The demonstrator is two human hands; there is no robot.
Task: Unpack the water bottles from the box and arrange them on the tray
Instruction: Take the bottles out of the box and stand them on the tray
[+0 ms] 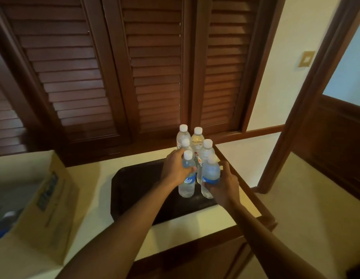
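Note:
A dark tray (134, 184) lies on a cream counter. Several clear water bottles with white caps and blue labels stand clustered at the tray's far right end, the rearmost (183, 135) at the back. My left hand (176, 168) grips a bottle (187, 184) at the front of the cluster, upright on the tray. My right hand (223, 183) grips another bottle (209, 174), tilted slightly, beside the first. An open cardboard box (44, 198) sits at the left, with a bottle partly visible inside.
Brown louvred shutters (114, 67) rise behind the counter. The counter's wooden edge (255, 198) runs close along the tray's right side. A dark wooden door frame (307, 97) stands at the right.

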